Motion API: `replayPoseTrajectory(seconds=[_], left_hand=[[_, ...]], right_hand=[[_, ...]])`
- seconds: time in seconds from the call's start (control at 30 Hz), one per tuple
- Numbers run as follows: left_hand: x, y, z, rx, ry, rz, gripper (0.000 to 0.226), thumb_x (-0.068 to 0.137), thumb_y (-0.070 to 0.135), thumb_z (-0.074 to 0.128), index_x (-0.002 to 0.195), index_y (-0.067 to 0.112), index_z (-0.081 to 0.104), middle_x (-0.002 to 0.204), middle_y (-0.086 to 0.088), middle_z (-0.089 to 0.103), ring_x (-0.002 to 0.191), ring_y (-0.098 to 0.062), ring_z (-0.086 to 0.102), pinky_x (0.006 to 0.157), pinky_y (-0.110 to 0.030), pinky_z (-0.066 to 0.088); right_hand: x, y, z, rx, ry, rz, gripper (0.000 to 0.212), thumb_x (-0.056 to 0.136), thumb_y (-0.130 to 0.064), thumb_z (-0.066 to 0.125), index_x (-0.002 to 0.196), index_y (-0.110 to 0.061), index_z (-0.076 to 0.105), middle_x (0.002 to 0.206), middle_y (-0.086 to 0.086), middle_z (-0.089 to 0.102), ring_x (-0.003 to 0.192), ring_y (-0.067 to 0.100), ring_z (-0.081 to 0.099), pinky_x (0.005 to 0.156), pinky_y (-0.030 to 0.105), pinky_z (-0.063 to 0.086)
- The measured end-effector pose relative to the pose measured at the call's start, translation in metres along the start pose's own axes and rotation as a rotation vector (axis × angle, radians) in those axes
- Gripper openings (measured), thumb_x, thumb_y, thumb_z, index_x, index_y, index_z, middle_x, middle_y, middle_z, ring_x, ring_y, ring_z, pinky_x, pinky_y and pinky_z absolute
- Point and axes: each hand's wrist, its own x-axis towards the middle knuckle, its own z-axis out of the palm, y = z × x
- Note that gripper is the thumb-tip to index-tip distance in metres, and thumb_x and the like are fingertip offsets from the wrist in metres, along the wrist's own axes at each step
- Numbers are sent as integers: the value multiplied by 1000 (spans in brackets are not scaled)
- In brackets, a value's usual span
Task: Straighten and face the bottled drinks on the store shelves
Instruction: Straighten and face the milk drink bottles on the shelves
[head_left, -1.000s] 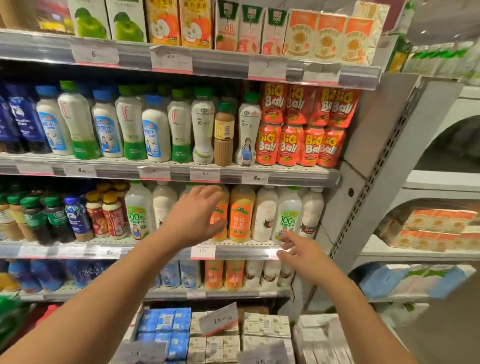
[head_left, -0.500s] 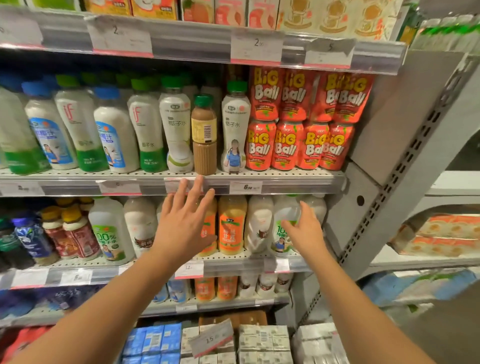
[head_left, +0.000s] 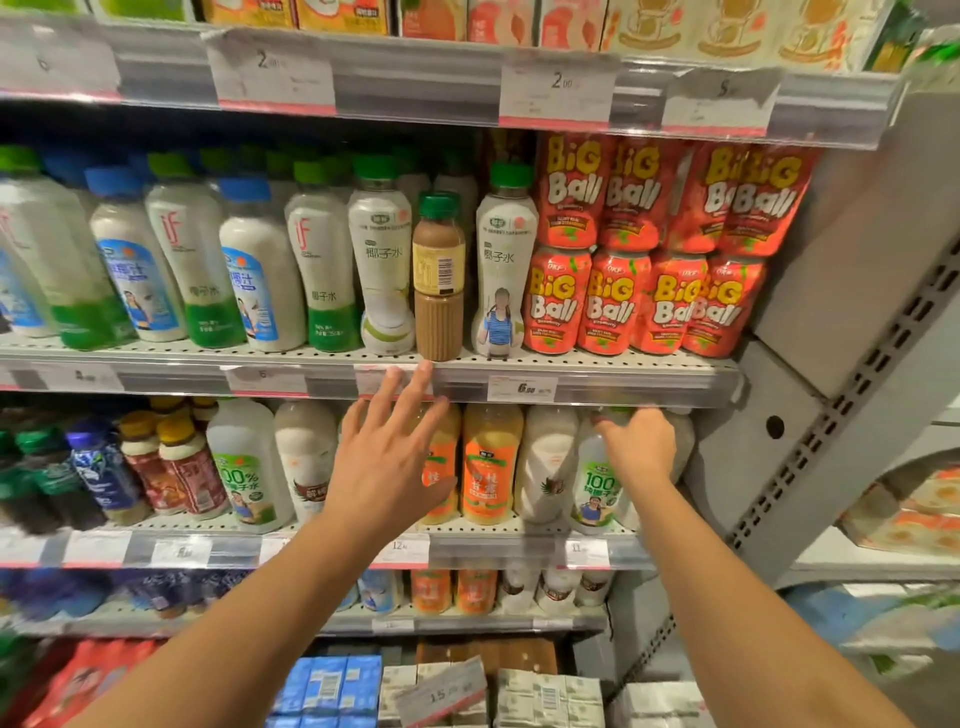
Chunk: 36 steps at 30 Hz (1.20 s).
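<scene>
While the left hand (head_left: 387, 457) rises with fingers spread wide and holding nothing, its fingertips reach the shelf edge (head_left: 597, 382) just below the small brown bottle (head_left: 439, 278), which stands barcode-out between two taller white bottles (head_left: 382, 260). The right hand (head_left: 636, 449) curls round the top of a white bottle (head_left: 597, 483) at the far right of the lower shelf. Risk, as I judge it: the brown bottle sits close to the edge, so a careless nudge from below could tip it off, or knock its tightly packed neighbours askew.
</scene>
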Motion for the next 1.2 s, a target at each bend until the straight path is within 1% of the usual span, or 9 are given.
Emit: replayPoseTrajectory(seconds=[0.17, 0.3, 0.4, 0.53, 0.73, 0.9, 1.03, 1.1, 1.2], left_hand=[[3, 2, -2, -3, 20, -24, 77, 73, 64, 72, 138, 26, 52, 168, -1, 15, 154, -30, 17, 116, -53, 33], [3, 6, -2, -4, 1, -40, 78, 73, 66, 71, 138, 28, 52, 169, -1, 12, 155, -30, 14, 118, -53, 31], [5, 6, -4, -3, -11, -53, 70, 71, 66, 72, 130, 28, 59, 168, -2, 16, 154, -31, 16, 116, -52, 33], [8, 3, -8, -30, -20, -43, 59, 71, 62, 74, 119, 29, 68, 166, -3, 23, 152, -31, 21, 113, -52, 40], [7, 3, -16, -65, -30, -50, 56, 69, 63, 76, 115, 31, 71, 165, 1, 25, 151, -28, 22, 108, -52, 45], [7, 3, -30, -87, -71, -36, 51, 73, 59, 76, 116, 32, 70, 166, 3, 23, 151, -27, 22, 102, -50, 49], [6, -6, -37, -199, -117, 15, 40, 85, 46, 72, 121, 31, 66, 168, 4, 18, 152, -26, 21, 112, -50, 41], [2, -17, -46, -394, -85, -17, 30, 88, 36, 71, 117, 32, 67, 165, 5, 25, 145, -24, 34, 113, -46, 39], [-12, -42, -51, -538, 76, -113, 22, 90, 26, 69, 112, 29, 70, 148, 5, 51, 123, -20, 57, 103, -41, 48]], right_hand=[[-7, 9, -5, -30, 60, -89, 32, 82, -37, 78, 82, -15, 55, 89, 9, 65, 85, 35, 63, 66, 35, 44], [-23, 21, -9, -78, 109, -249, 30, 81, -42, 76, 87, -17, 59, 88, 5, 65, 87, 31, 59, 61, 35, 43], [-31, 32, -13, -81, 120, -354, 31, 83, -39, 76, 91, -17, 56, 84, 5, 63, 84, 31, 57, 59, 36, 43], [-39, 48, -24, -17, 84, -352, 30, 89, -34, 75, 95, -15, 53, 79, 3, 60, 73, 28, 52, 61, 35, 35], [-51, 63, -34, -27, 21, -390, 32, 92, -37, 72, 107, -15, 56, 81, 7, 66, 77, 33, 62, 63, 36, 41], [-77, 75, -39, -50, -26, -441, 38, 93, -43, 69, 118, -17, 58, 81, -1, 64, 74, 26, 58, 69, 34, 36], [-101, 84, -45, 46, -21, -470, 31, 92, -40, 72, 109, -18, 60, 78, -4, 63, 71, 21, 54, 66, 33, 37], [-110, 85, -48, 81, -34, -453, 27, 91, -41, 72, 104, -21, 59, 76, -4, 63, 72, 23, 58, 66, 36, 43], [-124, 77, -51, 143, -46, -449, 22, 90, -38, 75, 99, -26, 60, 75, -7, 64, 68, 19, 59, 65, 36, 46]])
